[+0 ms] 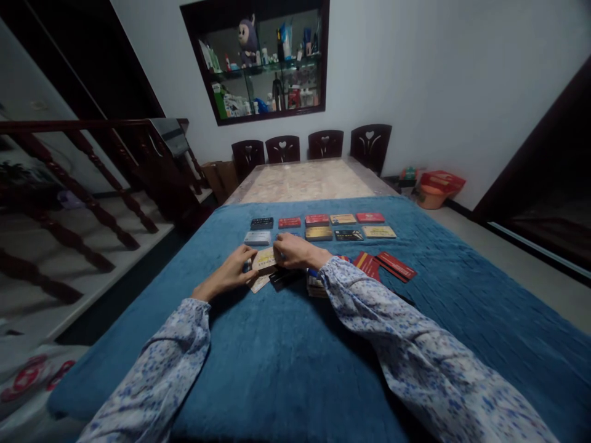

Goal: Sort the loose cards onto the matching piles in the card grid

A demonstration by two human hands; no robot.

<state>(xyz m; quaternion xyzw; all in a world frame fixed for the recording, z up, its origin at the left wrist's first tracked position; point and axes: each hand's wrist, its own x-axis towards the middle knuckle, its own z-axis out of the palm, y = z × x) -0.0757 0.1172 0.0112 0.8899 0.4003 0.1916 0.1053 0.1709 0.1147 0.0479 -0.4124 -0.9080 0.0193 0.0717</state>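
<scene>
A stack of pale gold cards point(263, 261) is tilted up a little above the blue cloth. My left hand point(228, 272) grips its left end between thumb and fingers. At the other end, my right hand point(298, 252) has its fingers curled in against the stack; their tips are partly hidden. Beneath and beside the stack lie a light card point(258, 283) and a black card point(281, 280). Under my right forearm is a thicker pile of cards point(315, 287), partly covered by the sleeve. Red cards point(397, 267) lie fanned out to the right.
Two rows of small card stacks stand farther back, including a black one point(261, 223), a white one point(257, 237) and a gold one point(318, 233). The blue cloth point(277, 363) covers the near part of the marble-topped table point(314, 178). Dark chairs point(325, 144) line the far end.
</scene>
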